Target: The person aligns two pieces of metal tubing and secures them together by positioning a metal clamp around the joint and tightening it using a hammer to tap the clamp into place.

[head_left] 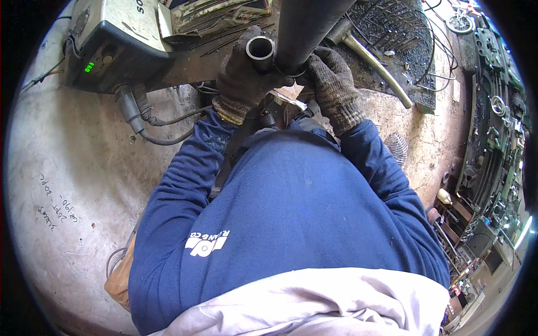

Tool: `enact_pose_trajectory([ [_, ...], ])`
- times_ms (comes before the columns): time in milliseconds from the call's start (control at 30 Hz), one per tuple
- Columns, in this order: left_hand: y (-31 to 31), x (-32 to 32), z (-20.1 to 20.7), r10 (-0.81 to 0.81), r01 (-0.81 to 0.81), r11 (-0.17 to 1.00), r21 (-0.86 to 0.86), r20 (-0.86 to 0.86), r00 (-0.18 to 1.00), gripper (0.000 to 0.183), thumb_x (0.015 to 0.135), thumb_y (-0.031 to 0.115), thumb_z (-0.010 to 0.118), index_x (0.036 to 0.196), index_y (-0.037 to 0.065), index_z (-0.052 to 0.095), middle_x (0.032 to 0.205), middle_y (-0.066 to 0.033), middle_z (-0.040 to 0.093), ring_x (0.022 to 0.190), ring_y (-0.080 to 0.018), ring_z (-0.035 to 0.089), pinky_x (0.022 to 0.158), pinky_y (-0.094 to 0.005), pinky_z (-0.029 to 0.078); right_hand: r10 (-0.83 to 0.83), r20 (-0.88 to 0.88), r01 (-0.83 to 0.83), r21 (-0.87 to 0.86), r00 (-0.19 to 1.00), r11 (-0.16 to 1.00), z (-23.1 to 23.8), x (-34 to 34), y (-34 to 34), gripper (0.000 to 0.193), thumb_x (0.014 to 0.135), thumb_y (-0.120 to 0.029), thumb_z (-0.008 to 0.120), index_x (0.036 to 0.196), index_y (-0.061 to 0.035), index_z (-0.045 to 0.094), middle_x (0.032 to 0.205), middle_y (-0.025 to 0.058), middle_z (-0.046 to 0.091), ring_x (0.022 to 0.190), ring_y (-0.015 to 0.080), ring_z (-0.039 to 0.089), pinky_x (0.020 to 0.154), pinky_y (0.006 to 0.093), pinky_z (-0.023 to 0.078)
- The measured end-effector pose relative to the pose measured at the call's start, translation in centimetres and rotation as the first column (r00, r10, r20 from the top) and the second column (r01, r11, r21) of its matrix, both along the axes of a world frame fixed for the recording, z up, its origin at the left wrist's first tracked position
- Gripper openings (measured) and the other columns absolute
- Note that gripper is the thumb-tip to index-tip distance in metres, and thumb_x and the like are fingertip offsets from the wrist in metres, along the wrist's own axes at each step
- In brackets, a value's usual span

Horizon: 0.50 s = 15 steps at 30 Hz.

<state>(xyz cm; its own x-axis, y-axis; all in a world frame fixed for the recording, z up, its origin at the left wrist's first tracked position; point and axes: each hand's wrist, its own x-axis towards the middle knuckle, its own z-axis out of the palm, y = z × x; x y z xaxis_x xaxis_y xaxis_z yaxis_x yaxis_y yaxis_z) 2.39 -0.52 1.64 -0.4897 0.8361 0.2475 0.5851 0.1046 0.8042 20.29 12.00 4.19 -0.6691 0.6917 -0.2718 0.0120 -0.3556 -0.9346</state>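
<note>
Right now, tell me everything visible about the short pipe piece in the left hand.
The short pipe piece is a stub of dark grey tube that looks like steel, with a thick wall and a round open end facing the camera, its rim bare and lighter. The gloved left hand wraps around its body, so its length is hidden. It stands against the side of the long dark pipe, at the workbench edge. The gloved right hand sits just beyond, under the long pipe.

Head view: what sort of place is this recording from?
Most likely a metalwork or welding shop. A grey power unit with thick cables sits on the steel bench, gloved hands hold a short metal pipe, and metal parts crowd a rack.
</note>
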Motion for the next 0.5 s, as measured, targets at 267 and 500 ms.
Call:
enact_pose_trajectory([
  [267, 0.1, 0.3, 0.7, 0.008, -0.008, 1.0, -0.003, 0.014, 1.0, 0.098, 0.048, 0.056, 0.098, 0.123, 0.008, 0.056, 0.106, -0.0118, 0.071, 0.093, -0.0325, 0.072, 0.08, -0.0448, 0.058, 0.013, 0.081, -0.021, 0.097, 0.997, 0.995, -0.2, 0.2, 0.6, 0.033, 0.102, -0.022, 0.064, 0.124, 0.0022, 0.062, 0.106, 0.0117, 0.071, 0.091, 0.0172, 0.07, 0.081, 0.0302, 0.059],
  [500, 0.1, 0.6, 1.3, 0.033, -0.032, 0.999, 0.028, -0.034, 0.999, 0.095, 0.05, 0.055, 0.098, 0.122, 0.007, 0.057, 0.106, -0.0126, 0.071, 0.095, -0.0318, 0.071, 0.081, -0.0441, 0.058, -0.256, -0.123, 0.258, -0.005, 0.959, 0.966, -0.6, 0.8, 2.2, 0.035, 0.105, -0.026, 0.056, 0.13, -0.0018, 0.06, 0.11, 0.0122, 0.069, 0.095, 0.0215, 0.069, 0.084, 0.0355, 0.06],
])
